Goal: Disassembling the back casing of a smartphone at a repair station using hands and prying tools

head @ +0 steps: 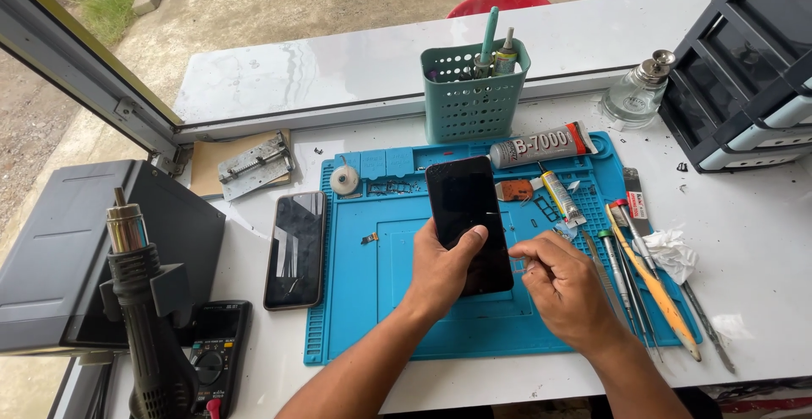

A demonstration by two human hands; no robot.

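Two hands work over a blue mat [397, 317] on a white table [744, 241]. The left hand [440, 271] is wrapped around one black phone [468, 216], with its thumb lying across the dark screen. The phone is held up a little above the middle of the mat. The right hand [562, 288] is just beside the phone's right edge. Its fingers are curled and pinched together, but I cannot tell if it is holding something tiny.

One more phone [296, 250] lies flat on the table, left of the mat. That makes two phones.

Two glue tubes lie on the top of the mat: one big grey tube [541, 146] and one small thin tube [560, 197]. A row of thin tools [643, 279] lies at the right edge of the mat, too close together to count well. One white crumpled tissue [670, 252] sits beside them.

One green basket [472, 89] stands behind the mat with a few tools in it. One glass bottle [636, 93] stands to its right. One black heat gun [144, 301] stands at the left, and one meter [216, 360] lies near it.
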